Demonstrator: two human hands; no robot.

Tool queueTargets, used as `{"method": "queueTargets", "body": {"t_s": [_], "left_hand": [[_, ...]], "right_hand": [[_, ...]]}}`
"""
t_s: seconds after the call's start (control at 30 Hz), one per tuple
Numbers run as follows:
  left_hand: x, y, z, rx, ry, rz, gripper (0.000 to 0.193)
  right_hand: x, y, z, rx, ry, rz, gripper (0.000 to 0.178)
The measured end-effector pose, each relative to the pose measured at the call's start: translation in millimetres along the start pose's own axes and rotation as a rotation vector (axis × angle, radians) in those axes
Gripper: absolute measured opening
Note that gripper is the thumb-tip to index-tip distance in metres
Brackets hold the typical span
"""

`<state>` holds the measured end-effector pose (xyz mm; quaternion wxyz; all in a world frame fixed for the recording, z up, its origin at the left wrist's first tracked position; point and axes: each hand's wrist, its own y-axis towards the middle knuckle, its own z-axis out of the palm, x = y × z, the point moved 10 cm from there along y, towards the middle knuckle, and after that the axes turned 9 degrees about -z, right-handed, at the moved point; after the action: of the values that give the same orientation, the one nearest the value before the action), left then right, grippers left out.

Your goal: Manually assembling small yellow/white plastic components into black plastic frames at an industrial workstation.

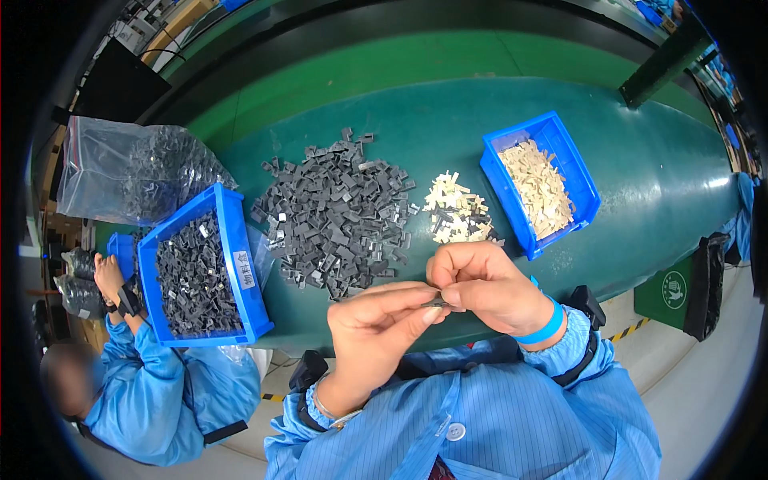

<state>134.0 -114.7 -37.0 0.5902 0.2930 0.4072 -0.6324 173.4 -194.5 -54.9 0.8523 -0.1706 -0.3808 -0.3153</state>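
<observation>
Close in front of my body, both hands meet over a small dark plastic part. My left hand pinches it between thumb and fingers. The fingertips of my right hand press together at the same part; whether they hold a second piece is hidden. Just beyond my hands lies a large heap of dark grey plastic pieces. To its right is a smaller pile of cream-coloured pieces, with some dark ones mixed in at its near side.
A blue bin of cream pieces stands at the right. On the left are a blue bin of dark parts and a clear plastic bag. All rest on the green table. A co-worker sits at the far left.
</observation>
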Motion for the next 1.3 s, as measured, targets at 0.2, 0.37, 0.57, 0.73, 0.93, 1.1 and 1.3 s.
{"method": "queueTargets", "body": {"t_s": [0.2,0.37,0.57,0.73,0.93,1.1,1.3], "left_hand": [[-24,-10,14,-0.119,0.559,0.234,0.031],[-15,-4,-1,-0.084,0.344,0.140,0.029],[16,1,-6,0.004,-0.247,-0.162,0.023],[42,-8,-2,0.049,-0.494,-0.408,0.020],[48,-15,-11,0.060,-0.555,-0.444,0.018],[-34,-25,-76,-0.241,-0.125,0.124,0.021],[-177,-110,-176,-1.002,0.904,0.682,0.028]], "right_hand": [[-5,1,-2,0.004,-0.157,0.018,0.005],[-1,-1,0,-0.038,0.031,0.002,0.013],[0,-5,-6,-0.076,0.032,-0.132,0.011],[29,-8,-8,-0.110,-0.455,-0.510,0.009],[39,-13,14,0.013,-0.944,-0.670,0.014],[59,-16,5,-0.011,-1.228,-0.711,0.012],[57,-16,-9,-0.127,-1.545,-0.611,0.014]]}}
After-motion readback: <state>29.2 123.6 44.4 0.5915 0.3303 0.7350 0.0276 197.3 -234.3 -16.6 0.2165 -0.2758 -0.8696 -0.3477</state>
